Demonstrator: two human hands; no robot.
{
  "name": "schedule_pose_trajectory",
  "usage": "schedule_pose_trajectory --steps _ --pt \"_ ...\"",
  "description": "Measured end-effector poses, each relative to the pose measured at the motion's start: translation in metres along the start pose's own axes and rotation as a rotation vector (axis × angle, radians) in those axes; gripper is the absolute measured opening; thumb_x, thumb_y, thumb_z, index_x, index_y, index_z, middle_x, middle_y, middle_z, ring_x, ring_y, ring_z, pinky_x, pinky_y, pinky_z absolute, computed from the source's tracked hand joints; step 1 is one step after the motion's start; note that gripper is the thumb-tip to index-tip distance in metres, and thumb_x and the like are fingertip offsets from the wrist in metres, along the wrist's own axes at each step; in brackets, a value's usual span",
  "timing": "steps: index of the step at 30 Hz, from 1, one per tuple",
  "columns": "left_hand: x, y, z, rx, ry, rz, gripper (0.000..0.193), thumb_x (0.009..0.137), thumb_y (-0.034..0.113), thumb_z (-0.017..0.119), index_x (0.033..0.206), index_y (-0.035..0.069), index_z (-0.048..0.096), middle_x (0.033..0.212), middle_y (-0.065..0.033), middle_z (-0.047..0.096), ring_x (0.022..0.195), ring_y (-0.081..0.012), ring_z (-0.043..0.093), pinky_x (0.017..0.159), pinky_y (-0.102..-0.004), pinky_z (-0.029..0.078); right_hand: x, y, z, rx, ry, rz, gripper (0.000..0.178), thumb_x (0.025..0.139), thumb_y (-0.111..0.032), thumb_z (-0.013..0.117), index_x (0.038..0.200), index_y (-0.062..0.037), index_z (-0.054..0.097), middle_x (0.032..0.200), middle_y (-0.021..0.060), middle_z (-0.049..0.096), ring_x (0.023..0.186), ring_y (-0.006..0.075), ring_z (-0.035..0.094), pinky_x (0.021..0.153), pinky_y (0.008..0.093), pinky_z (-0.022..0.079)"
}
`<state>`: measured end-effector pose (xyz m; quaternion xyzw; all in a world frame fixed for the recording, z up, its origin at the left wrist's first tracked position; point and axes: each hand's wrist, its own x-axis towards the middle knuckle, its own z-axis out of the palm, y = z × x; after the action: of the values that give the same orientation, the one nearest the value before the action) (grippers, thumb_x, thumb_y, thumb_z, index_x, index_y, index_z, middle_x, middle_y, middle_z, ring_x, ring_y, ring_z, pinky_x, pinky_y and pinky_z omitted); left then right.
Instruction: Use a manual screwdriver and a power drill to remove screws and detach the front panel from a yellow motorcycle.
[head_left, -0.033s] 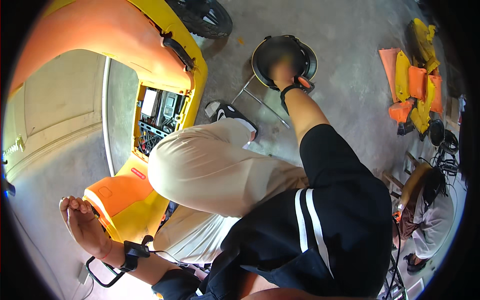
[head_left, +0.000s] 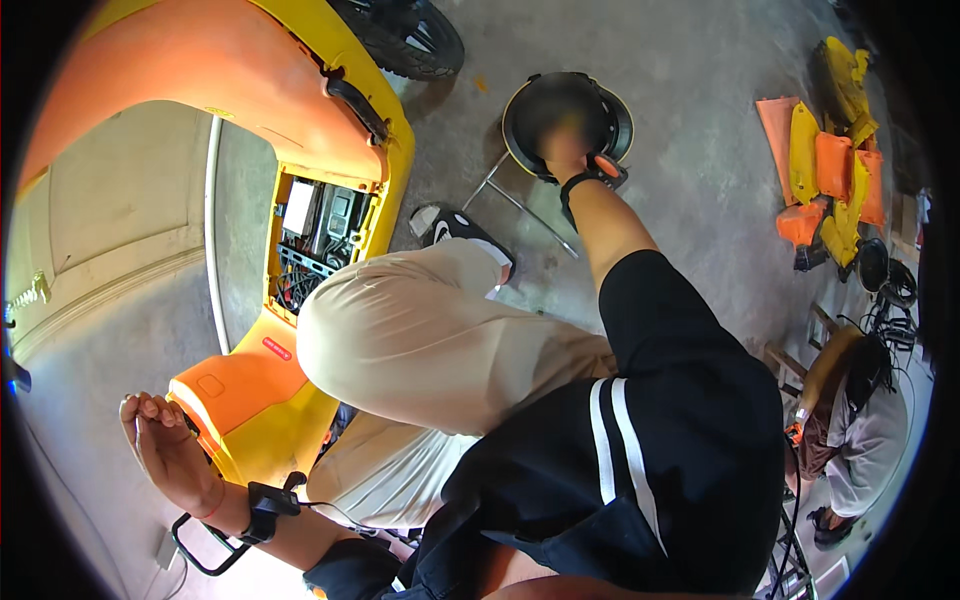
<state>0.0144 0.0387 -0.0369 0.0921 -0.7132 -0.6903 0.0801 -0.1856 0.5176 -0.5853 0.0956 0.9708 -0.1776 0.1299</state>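
Note:
My left hand (head_left: 172, 452) is held up at the lower left with its palm showing. Its fingers are apart from the thumb, slightly bent, and hold nothing. It is beside the orange and yellow rear body (head_left: 240, 395) of a scooter. My right hand (head_left: 566, 145) reaches over a round black bowl-like container (head_left: 617, 118) with a yellowish rim. Blur covers its fingers, so whether they grip anything is hidden. A bare metal rod (head_left: 535, 220) with a crosspiece extends out beside the container, close to my shoe.
The scooter's open compartment (head_left: 318, 230) shows wiring and electrical boxes. A tyre (head_left: 412, 35) stands at the top. Loose yellow and orange panels (head_left: 835, 165) lie on the floor at the right. Another person (head_left: 868, 430) is bent over at the far right, near cables.

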Motion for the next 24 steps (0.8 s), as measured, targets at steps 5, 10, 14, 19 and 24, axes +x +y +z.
schedule_pose_trajectory --steps 5,10,14,19,24 --pt "-0.031 0.022 -0.011 0.020 0.174 0.061 0.022 0.101 0.007 0.046 0.119 -0.002 0.055 0.099 -0.0061 0.054 0.084 -0.0132 0.051 0.078 -0.0246 0.044 0.017 -0.025 -0.014 -0.019 0.123 -0.290 0.023 0.092 -0.011 0.051 0.092 -0.0033 0.072 0.093 0.0235 0.071 0.086 0.0362 0.072 0.075 0.0475 0.057" --pt "-0.013 0.026 0.037 0.095 0.281 -0.042 0.015 0.094 0.004 0.055 0.107 0.000 0.061 0.088 -0.0055 0.062 0.075 -0.0131 0.057 0.071 -0.0241 0.046 -0.021 0.012 -0.003 -0.015 0.043 -0.303 0.026 0.087 -0.020 0.060 0.101 -0.0012 0.070 0.107 0.0210 0.068 0.111 0.0360 0.061 0.102 0.0450 0.045" --pt "-0.021 0.037 0.030 -0.024 0.083 0.054 0.018 0.097 0.005 0.053 0.112 -0.001 0.062 0.093 -0.0063 0.065 0.081 -0.0139 0.062 0.074 -0.0274 0.049 -0.026 -0.009 -0.037 0.315 0.073 -0.021 0.025 0.072 -0.017 0.072 0.092 -0.0016 0.068 0.092 0.0233 0.071 0.095 0.0421 0.067 0.090 0.0450 0.052" --pt "-0.023 0.066 0.040 0.032 0.081 0.116 0.016 0.097 0.006 0.053 0.110 0.001 0.062 0.094 -0.0054 0.064 0.081 -0.0139 0.060 0.074 -0.0269 0.048 -0.014 -0.029 -0.070 0.509 0.185 -0.057 0.026 0.073 -0.015 0.073 0.089 0.0029 0.063 0.082 0.0218 0.070 0.085 0.0403 0.069 0.082 0.0436 0.052" --pt "-0.009 0.076 0.044 0.080 0.034 0.155 0.016 0.099 0.005 0.052 0.111 0.001 0.062 0.093 -0.0050 0.064 0.081 -0.0137 0.061 0.074 -0.0267 0.049 0.006 -0.022 -0.050 0.471 0.038 -0.039 0.032 0.076 -0.016 0.070 0.100 0.0040 0.067 0.082 0.0243 0.071 0.086 0.0433 0.069 0.082 0.0459 0.054"
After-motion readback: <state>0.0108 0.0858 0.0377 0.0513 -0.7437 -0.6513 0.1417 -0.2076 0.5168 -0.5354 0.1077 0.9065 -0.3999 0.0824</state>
